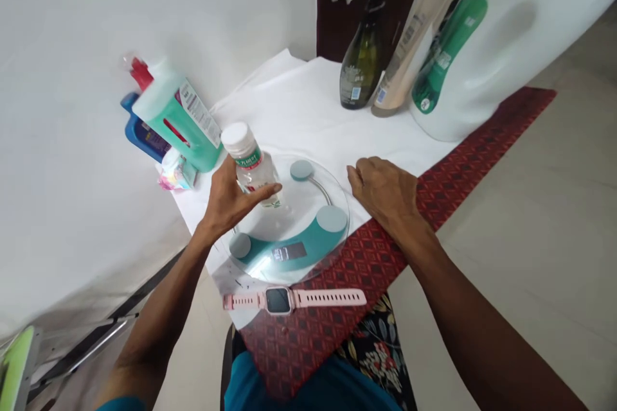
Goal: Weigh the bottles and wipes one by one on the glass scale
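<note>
A round glass weighing scale with a teal band, grey pads and a small display lies on the white cloth. On its plate stands an upright clear bottle with a white cap and a green and red label. My left hand is wrapped round the bottle from the left, thumb across its front; the other fingers are mostly hidden behind it. To the right of the scale, my right hand rests on the cloth with fingers curled in and nothing visible in them. A pink-strapped smartwatch lies in front of the scale.
At the left stand a green liquid bottle, a blue bottle and a small pink-and-white packet. At the back right are a dark green bottle, a tan bottle and a large white jug. The red patterned tablecloth edges the table.
</note>
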{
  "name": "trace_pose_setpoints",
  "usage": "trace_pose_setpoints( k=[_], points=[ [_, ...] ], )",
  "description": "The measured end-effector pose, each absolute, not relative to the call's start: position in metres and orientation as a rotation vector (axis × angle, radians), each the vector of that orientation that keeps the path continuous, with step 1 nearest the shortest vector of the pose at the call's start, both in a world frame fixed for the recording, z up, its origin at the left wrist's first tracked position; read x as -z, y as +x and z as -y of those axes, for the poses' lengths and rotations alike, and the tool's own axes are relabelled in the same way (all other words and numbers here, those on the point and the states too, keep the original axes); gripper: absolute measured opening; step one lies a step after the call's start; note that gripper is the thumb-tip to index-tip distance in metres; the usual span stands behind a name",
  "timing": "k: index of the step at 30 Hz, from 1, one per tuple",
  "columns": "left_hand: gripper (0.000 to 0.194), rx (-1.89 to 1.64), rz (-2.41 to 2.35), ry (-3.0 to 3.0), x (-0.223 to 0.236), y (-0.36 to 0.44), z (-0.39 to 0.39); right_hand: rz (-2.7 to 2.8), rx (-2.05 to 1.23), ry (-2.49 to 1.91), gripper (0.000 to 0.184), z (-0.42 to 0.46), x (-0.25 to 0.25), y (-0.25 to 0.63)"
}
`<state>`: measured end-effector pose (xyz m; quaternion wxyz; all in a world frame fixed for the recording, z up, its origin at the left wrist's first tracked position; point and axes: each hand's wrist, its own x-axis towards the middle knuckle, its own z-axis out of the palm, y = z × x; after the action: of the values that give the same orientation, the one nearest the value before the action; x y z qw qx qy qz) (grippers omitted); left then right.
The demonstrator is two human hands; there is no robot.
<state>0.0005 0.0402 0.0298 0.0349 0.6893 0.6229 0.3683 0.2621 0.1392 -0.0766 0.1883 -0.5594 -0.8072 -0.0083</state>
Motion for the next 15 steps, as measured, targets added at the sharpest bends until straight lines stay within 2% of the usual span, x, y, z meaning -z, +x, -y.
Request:
trace_pose_setpoints(
  k=[4, 8, 11, 15],
  points=[
    [0.054, -1.229, -1.988, 2.047, -0.033, -0.013, -0.086, 2.258, 0.051, -1.508, 0.033, -0.145, 0.082, 0.263],
    [0.054, -1.311, -2.118, 2.015, -0.035, -0.043, -0.176, 2.257, 0.035, -1.514, 0.031, -0.147, 0.082, 0.265],
    [0.05, -1.277, -2.383, 1.847, -0.039, -0.064, -0.24, 2.254, 0.05, -1.502, 0.028, -0.148, 0.083, 0.266],
    [0.061, -1.207, -2.677, 1.549, -0.047, -0.082, -0.293, 2.219, 0.128, -1.454, 0.028, -0.151, 0.09, 0.266]
  ],
)
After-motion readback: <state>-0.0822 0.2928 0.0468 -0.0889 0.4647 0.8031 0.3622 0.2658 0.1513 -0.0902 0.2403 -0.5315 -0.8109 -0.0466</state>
